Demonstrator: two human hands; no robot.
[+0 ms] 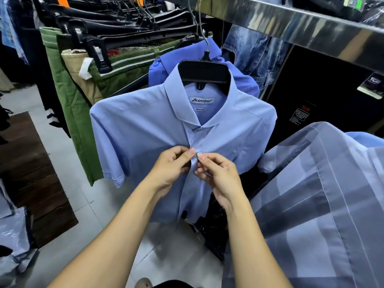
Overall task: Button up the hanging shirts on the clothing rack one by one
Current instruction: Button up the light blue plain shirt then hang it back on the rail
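the light blue shirt hangs dead centre on a black hanger, smooth fine-woven cloth with a white neck label reading "blentino" and a smaller tag under it reading "regular fit" — top button closed, lower placket open. the left hand and right hand meet at the placket, thumb and forefinger of each pinching cloth around one small button. at 12 o'clock hangs a second, deeper blue shirt; at 10 o'clock green trousers; at 4 o'clock a striped grey-blue shirt.
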